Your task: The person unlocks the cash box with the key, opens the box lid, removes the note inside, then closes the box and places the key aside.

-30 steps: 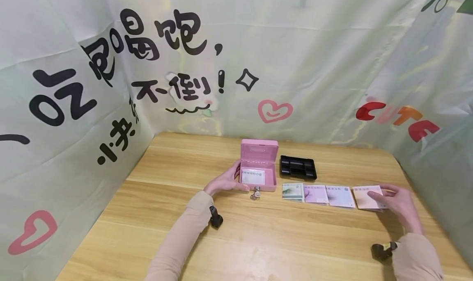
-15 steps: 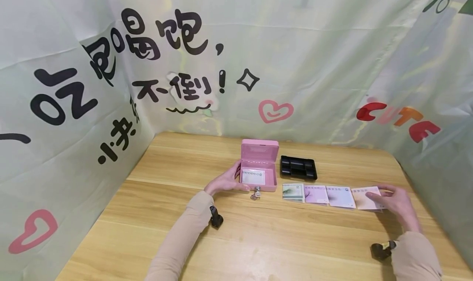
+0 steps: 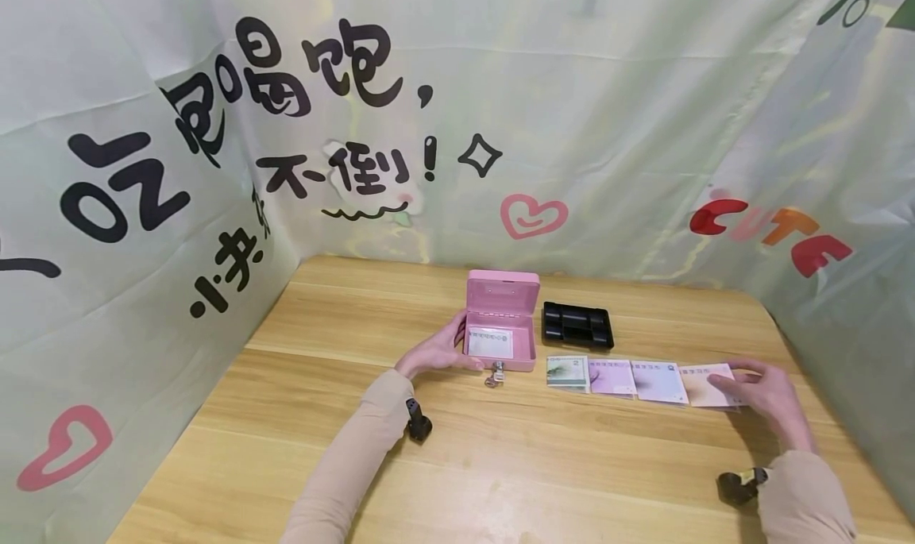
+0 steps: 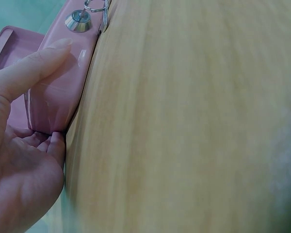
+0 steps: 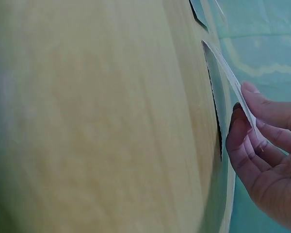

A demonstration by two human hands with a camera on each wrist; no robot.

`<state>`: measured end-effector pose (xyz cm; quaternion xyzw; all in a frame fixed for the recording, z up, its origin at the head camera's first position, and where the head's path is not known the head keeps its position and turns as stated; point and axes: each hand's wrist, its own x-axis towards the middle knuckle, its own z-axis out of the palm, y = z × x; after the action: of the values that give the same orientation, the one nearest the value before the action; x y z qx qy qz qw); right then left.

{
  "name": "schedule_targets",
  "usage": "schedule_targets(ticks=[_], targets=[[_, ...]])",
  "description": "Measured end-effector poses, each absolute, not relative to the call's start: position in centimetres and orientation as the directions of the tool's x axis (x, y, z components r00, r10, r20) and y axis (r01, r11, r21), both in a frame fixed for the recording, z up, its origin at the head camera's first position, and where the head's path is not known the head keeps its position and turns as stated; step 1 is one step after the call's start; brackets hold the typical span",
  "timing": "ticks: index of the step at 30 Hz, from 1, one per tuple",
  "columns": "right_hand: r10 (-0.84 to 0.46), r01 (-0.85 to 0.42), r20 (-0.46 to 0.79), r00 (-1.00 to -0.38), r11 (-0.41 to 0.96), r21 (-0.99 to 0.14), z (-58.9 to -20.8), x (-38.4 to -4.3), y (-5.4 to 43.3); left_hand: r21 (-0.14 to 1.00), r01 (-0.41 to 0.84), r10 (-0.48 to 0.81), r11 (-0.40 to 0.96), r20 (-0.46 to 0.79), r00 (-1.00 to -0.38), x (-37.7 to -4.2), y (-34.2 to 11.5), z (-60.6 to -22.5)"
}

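A pink cash box [image 3: 525, 344] stands with its lid raised, a pale banknote [image 3: 489, 342] lying inside. My left hand [image 3: 438, 349] grips its left front corner; in the left wrist view the thumb [image 4: 39, 65] lies along the box's front wall, near the lock with keys [image 4: 79, 21]. At the right end of a row of banknotes, my right hand [image 3: 768, 389] pinches a pale orange banknote [image 3: 704, 385] between thumb and fingers. The right wrist view shows this note [image 5: 228, 73] bent up off the table toward the thumb. Left of it lie blue [image 3: 658, 383], purple [image 3: 611, 377] and green [image 3: 567, 373] notes.
A black compartment tray [image 3: 576, 325] sits right of the box, behind the notes. The wooden table [image 3: 500, 464] reaches back to printed fabric walls [image 3: 608, 131] on the left, rear and right.
The orange banknote has slid slightly left with my right hand, closing the small gap to the blue note. My left hand and the box stay in place.
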<state>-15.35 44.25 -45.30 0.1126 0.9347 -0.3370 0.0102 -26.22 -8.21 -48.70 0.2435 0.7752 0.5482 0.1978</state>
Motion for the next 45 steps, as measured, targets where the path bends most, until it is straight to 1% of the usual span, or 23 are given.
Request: schedule_targets(ticks=[5, 10, 19, 24, 28, 36, 43, 45], targets=[[0.203, 0.210, -0.082, -0.976, 0.760, -0.615, -45.1, -15.2, 44.3, 0.943, 0.165, 0.594, 0.288, -0.041, -0.803, -26.2, -8.2, -48.7], [0.223, 0.216, -0.058, -0.973, 0.790, -0.574, -45.0, -15.0, 44.4, 0.944, 0.161, 0.594, 0.289, -0.045, -0.803, -26.2, -8.1, -48.6], [0.236, 0.137, 0.102, -0.966, 0.809, -0.571, -44.8, -14.6, 43.6, 0.937, 0.148, 0.578, 0.315, -0.066, -0.813, -26.2, -8.2, -48.6], [0.243, 0.143, 0.099, -0.965, 0.803, -0.578, -44.3, -14.7, 42.5, 0.940, 0.139, 0.576, 0.313, -0.071, -0.814, -26.1, -8.2, -48.5], [0.235, 0.141, 0.097, -0.967, 0.815, -0.562, -43.8, -14.9, 41.2, 0.937, 0.138, 0.573, 0.321, -0.076, -0.816, -26.1, -8.1, -48.4], [0.157, 0.089, 0.077, -0.985, 0.828, -0.553, -43.0, -15.6, 38.5, 0.939, 0.151, 0.586, 0.309, -0.062, -0.808, -26.1, -8.2, -48.4], [0.027, -0.054, 0.139, -0.990, 0.834, -0.549, -42.8, -16.7, 35.0, 0.938, 0.154, 0.586, 0.311, -0.062, -0.808, -26.1, -8.2, -48.5], [-0.003, -0.078, 0.133, -0.991, 0.825, -0.559, -42.6, -16.9, 33.7, 0.935, 0.155, 0.585, 0.318, -0.065, -0.809, -26.1, -8.2, -48.5]])
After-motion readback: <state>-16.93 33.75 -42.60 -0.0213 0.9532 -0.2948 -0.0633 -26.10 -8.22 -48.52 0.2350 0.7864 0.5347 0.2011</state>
